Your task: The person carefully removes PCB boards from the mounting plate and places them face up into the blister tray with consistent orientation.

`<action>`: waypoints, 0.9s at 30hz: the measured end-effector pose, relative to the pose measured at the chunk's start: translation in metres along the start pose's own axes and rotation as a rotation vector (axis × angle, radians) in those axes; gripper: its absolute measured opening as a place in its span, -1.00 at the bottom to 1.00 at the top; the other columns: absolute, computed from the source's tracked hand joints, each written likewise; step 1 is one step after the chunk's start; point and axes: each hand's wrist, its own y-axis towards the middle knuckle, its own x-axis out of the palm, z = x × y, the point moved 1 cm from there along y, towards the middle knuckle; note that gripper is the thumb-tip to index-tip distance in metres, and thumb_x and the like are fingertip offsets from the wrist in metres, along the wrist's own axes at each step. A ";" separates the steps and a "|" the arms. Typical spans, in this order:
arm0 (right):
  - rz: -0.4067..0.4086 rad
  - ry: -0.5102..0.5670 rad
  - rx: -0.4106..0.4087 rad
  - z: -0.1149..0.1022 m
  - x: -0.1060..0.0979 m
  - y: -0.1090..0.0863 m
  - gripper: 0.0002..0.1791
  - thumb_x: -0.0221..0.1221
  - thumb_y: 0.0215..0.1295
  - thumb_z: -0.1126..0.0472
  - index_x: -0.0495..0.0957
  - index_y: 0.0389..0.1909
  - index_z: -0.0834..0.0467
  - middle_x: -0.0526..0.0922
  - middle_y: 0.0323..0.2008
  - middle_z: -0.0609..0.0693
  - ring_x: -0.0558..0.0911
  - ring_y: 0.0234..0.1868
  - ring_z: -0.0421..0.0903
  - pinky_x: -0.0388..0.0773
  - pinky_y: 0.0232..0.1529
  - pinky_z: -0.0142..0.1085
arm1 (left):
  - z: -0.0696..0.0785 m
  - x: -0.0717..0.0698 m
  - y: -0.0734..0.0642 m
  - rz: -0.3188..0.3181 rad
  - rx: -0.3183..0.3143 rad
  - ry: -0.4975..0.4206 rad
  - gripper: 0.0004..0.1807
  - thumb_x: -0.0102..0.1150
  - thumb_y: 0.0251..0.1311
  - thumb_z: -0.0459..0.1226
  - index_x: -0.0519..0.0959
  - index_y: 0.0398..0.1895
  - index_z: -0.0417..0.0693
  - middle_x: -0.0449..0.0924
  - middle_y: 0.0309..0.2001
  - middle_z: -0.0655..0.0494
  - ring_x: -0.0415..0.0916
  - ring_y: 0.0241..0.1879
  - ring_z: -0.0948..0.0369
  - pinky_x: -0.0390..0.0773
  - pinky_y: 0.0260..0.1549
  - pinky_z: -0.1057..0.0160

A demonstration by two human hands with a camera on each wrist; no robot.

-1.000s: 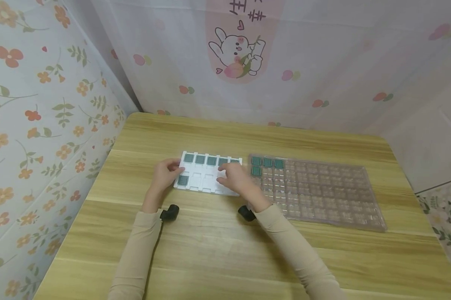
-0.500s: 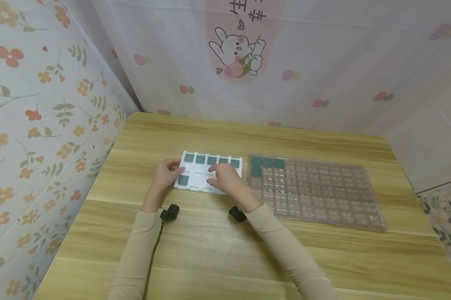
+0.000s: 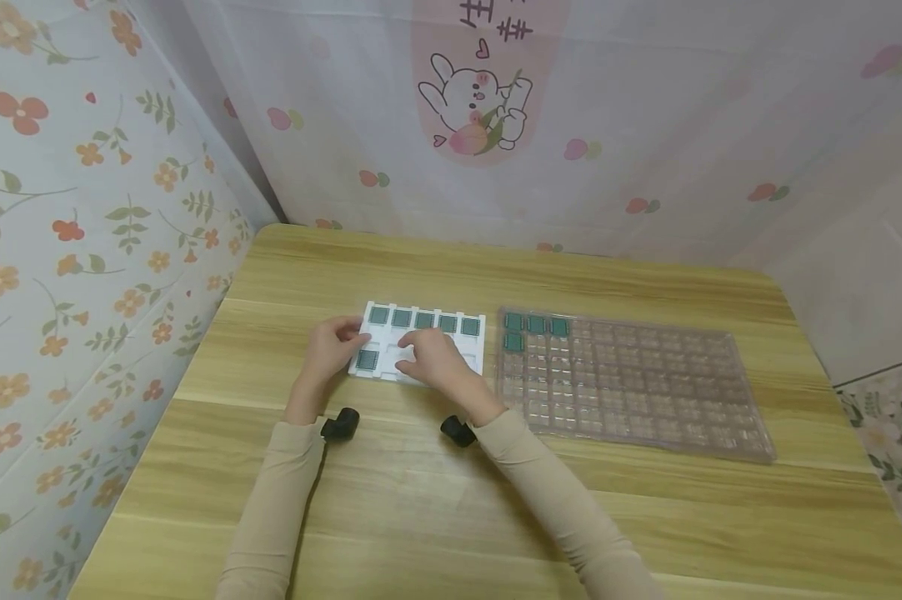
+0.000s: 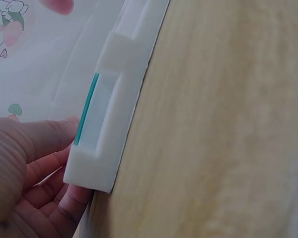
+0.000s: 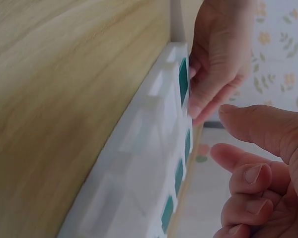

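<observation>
A white plastic tray [image 3: 478, 343] with shallow pockets lies on the table. Several green square circuit chips [image 3: 424, 319] fill its far row, and one more chip [image 3: 368, 360] sits in its near left pocket. My left hand [image 3: 329, 350] grips the tray's left end, thumb on top and fingers at the side. In the left wrist view the chip's thin green edge [image 4: 88, 109] shows beside the thumb. My right hand [image 3: 438, 362] hovers over the tray's middle. Its thumb and forefinger stand apart with nothing between them in the right wrist view, the other fingers loosely bent.
Right of the white tray lies a larger clear tray [image 3: 646, 379] with many pockets; green chips [image 3: 537, 325] sit at its far left corner. Black wrist-camera mounts [image 3: 341, 426] hang by both wrists. A printed curtain [image 3: 308, 108] stands behind the wooden table [image 3: 421, 500].
My right hand has moved left across the white tray, from its right part to its middle, uncovering the far row's right-hand chips. My left hand has kept its place.
</observation>
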 end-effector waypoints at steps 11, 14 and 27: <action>0.005 0.026 -0.009 -0.004 0.013 0.007 -0.69 0.31 0.11 0.22 0.63 -0.14 0.28 0.45 -0.70 -0.06 0.30 -0.64 -0.25 0.23 -0.61 -0.48 | 0.001 0.000 0.000 -0.012 0.011 -0.004 -0.63 0.23 0.14 -0.38 0.53 0.01 -0.38 0.60 -0.21 -0.25 0.51 -0.24 0.01 0.44 -0.30 0.30; 0.011 0.021 -0.013 -0.005 0.015 0.009 -0.70 0.30 0.11 0.22 0.63 -0.14 0.27 0.49 -0.65 -0.05 0.33 -0.61 -0.24 0.25 -0.58 -0.48 | 0.000 0.000 0.000 -0.009 0.000 -0.005 -0.63 0.23 0.13 -0.37 0.53 0.01 -0.37 0.60 -0.20 -0.24 0.51 -0.23 0.02 0.44 -0.30 0.32; 0.018 0.081 0.020 -0.012 0.026 0.014 -0.68 0.32 0.11 0.21 0.63 -0.12 0.28 0.19 -0.82 -0.17 0.18 -0.73 -0.29 0.12 -0.68 -0.50 | 0.001 0.001 0.000 0.002 0.020 -0.018 -0.63 0.25 0.11 -0.38 0.53 -0.01 -0.40 0.61 -0.23 -0.27 0.54 -0.25 0.00 0.44 -0.34 0.36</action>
